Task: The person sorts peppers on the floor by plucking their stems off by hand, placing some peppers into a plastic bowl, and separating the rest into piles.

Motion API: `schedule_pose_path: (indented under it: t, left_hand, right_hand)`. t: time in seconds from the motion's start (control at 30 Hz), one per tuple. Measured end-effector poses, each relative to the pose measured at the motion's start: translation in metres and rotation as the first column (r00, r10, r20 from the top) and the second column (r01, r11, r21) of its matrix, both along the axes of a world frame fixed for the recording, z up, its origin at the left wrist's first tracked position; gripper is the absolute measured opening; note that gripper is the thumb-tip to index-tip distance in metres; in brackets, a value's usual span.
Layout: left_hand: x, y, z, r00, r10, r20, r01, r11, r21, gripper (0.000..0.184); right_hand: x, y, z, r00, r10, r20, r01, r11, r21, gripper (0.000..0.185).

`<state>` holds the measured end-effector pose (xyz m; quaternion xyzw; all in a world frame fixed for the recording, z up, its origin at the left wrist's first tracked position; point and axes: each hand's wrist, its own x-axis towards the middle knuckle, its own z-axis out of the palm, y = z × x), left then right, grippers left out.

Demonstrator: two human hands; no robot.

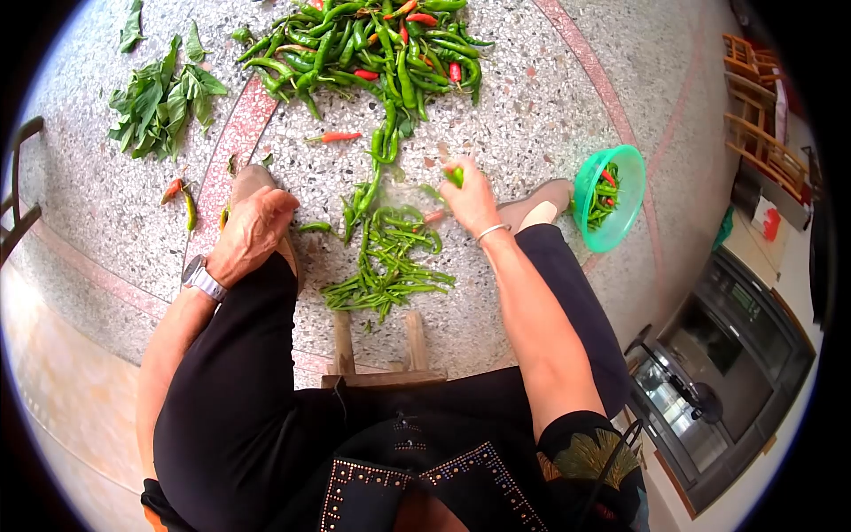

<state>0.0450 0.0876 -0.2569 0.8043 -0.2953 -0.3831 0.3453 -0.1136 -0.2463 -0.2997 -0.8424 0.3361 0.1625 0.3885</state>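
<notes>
My right hand (470,199), with a bracelet on the wrist, is closed round a green chili over the floor. My left hand (254,232) is closed near my left knee and shoe; whether anything is in its fingers is hidden. A big heap of green and red chilies (381,49) lies at the top. Between my feet is a pile of thin green stems (390,266). One red chili (337,137) lies apart below the heap. The green bowl (631,199), tilted, has red and green chilies inside, to the right of my right foot.
Green leaves (164,102) lie at the upper left, with a few loose chilies (190,208) below them. A wooden stool (386,379) is under me. Small wooden chairs (767,146) and a dark cabinet (727,355) stand at the right. A dark metal frame (18,217) is at the left edge.
</notes>
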Motion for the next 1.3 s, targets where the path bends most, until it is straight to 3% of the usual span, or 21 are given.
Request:
schedule_pose_path:
  t: [0.07,0.1,0.2,0.33,0.37,0.47,0.5,0.6,0.63,0.73,0.87,0.93,1.0,1.13,1.2,1.3]
  left_hand:
    - [0.001,-0.001,0.002,1.000,0.008,-0.005,-0.008,1.000,-0.007,0.015]
    - [0.002,-0.002,0.005,1.000,0.011,-0.007,-0.011,1.000,-0.015,0.014]
    - [0.001,0.002,0.003,1.000,-0.005,-0.024,0.006,1.000,0.022,0.016]
    - [0.000,-0.002,0.006,1.000,0.000,-0.029,0.001,0.999,0.042,0.017]
    - [0.001,-0.002,0.007,1.000,-0.003,-0.025,0.004,0.999,0.035,0.017]
    - [0.001,-0.003,0.006,0.999,0.005,-0.034,-0.004,1.000,0.026,0.017]
    - [0.001,-0.002,0.004,0.999,0.011,-0.040,-0.010,1.000,0.030,0.017]
    - [0.001,-0.005,0.006,1.000,-0.007,-0.023,0.008,0.999,0.032,0.015]
    - [0.001,-0.005,0.007,1.000,-0.016,-0.011,0.017,0.999,0.034,0.014]
    - [0.002,-0.005,0.009,1.000,0.000,-0.027,0.001,1.000,0.019,0.015]
    - [0.001,-0.001,0.004,0.999,-0.004,-0.035,0.005,1.000,0.031,0.018]
    - [0.002,0.000,0.007,0.999,-0.021,-0.026,0.022,0.998,0.053,0.018]
    - [0.002,0.000,0.004,1.000,-0.018,-0.023,0.019,0.999,0.044,0.017]
    - [0.002,-0.002,0.005,0.999,-0.005,-0.048,0.007,0.999,0.044,0.017]
    - [0.002,-0.001,0.003,0.999,-0.011,-0.036,0.013,0.999,0.042,0.017]
    - [0.001,-0.002,0.003,1.000,-0.019,-0.023,0.020,0.999,0.037,0.017]
  right_hand:
    - [-0.014,0.010,-0.006,0.998,0.024,0.056,-0.030,0.993,0.112,0.030]
    - [-0.016,0.017,-0.013,0.996,-0.055,0.074,0.042,0.986,0.164,0.032]
    - [-0.026,0.023,-0.016,0.987,0.119,0.104,-0.108,0.988,-0.110,0.033]
    - [-0.026,0.029,-0.019,0.937,0.344,-0.062,-0.345,0.883,-0.317,0.026]
    - [-0.026,0.027,-0.023,0.922,0.386,-0.018,-0.365,0.856,-0.365,0.026]
    - [-0.011,0.022,-0.016,0.995,0.077,0.067,-0.067,0.988,-0.142,0.027]
    - [0.000,0.023,0.004,0.996,0.026,-0.081,-0.033,0.996,-0.087,0.026]
    - [-0.012,0.030,-0.004,0.997,0.059,-0.042,-0.056,0.996,0.066,0.023]
    - [-0.015,0.036,-0.002,0.966,0.258,-0.004,-0.258,0.964,-0.059,0.023]
    - [-0.027,0.056,-0.007,0.955,0.295,0.018,-0.292,0.952,-0.086,0.024]
    - [-0.022,0.048,-0.019,0.976,0.216,-0.001,-0.215,0.973,-0.081,0.018]
    - [-0.013,0.026,-0.017,0.999,-0.046,-0.029,0.047,0.998,0.049,0.019]
    - [-0.010,0.002,-0.002,0.908,-0.416,-0.056,0.406,0.835,0.371,0.022]
    - [-0.021,-0.051,0.037,0.955,-0.288,-0.071,0.294,0.889,0.350,0.025]
    - [-0.031,-0.071,0.045,0.922,-0.385,-0.033,0.367,0.846,0.388,0.026]
    - [-0.043,-0.097,0.064,0.909,-0.417,-0.009,0.407,0.882,0.237,0.027]
